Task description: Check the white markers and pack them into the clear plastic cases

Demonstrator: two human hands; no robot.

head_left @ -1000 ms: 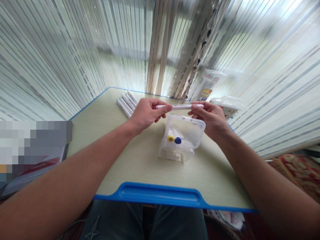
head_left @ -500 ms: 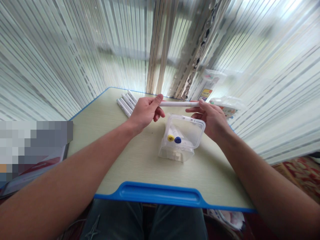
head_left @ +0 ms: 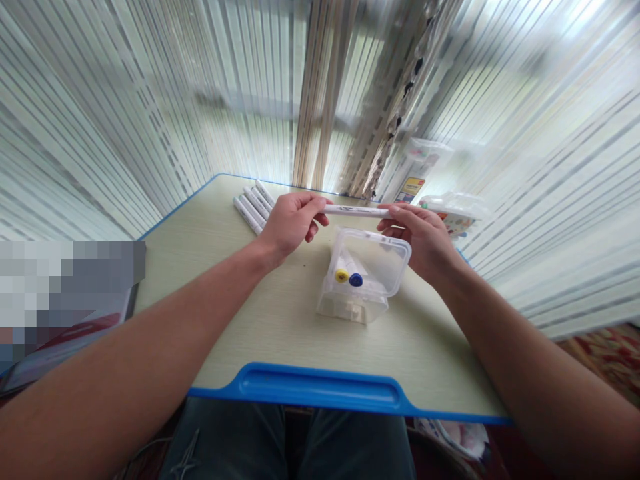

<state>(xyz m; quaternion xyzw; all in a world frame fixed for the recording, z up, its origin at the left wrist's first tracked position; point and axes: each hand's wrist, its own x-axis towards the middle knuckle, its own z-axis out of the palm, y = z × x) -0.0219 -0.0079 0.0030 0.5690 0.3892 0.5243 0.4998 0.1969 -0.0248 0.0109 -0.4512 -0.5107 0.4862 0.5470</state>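
A white marker pen [head_left: 357, 211] with dark print on its barrel is held level between my two hands above the table. My left hand [head_left: 295, 223] pinches its left end, and my right hand [head_left: 420, 235] grips its right end; the fingers cover both tips. Just below the pen stands a clear plastic box [head_left: 353, 310] with its lid [head_left: 383, 257] raised. Inside lie two markers, one with a yellow end [head_left: 342, 275] and one with a blue end [head_left: 355, 280]. Several white markers [head_left: 253, 205] lie side by side beyond my left hand.
The pale table [head_left: 270, 333] has a blue rim with a moulded tray [head_left: 320, 390] at the front. At the back right are clear plastic packages [head_left: 453, 213]. A string curtain [head_left: 240, 87] hangs behind the table. A partly blurred-out object lies at the left.
The marker has turned about its length, so dark print now shows on its barrel. My right hand's fingers have shifted slightly left along it. The box and other markers stay put.
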